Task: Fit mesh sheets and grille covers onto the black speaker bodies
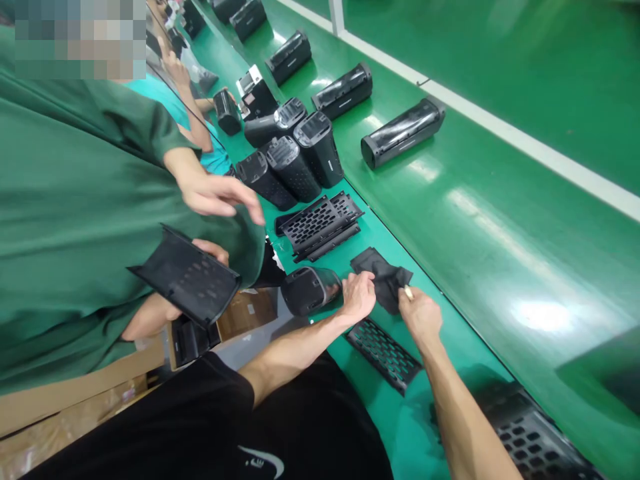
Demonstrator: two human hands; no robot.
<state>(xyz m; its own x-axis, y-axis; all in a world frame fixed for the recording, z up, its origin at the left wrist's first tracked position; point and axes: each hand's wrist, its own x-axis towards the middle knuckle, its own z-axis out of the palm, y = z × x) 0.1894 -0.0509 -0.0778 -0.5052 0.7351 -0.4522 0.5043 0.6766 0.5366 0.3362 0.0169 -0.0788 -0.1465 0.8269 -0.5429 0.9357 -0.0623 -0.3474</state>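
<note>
Right hand (423, 319) pinches cloth (384, 277); left hand (358, 295) touches it, grip unclear.
Grille (384, 353): five o'clock from left hand, long axis ten-to-four.

Dark cylinders (403, 133) spaced along green surface (470, 247); green-shirted co-worker (110, 160) left; cardboard (100, 385) lower left.

Bright light throws white glare across the glossy green surface (500, 267); the edges look stretched.
</note>
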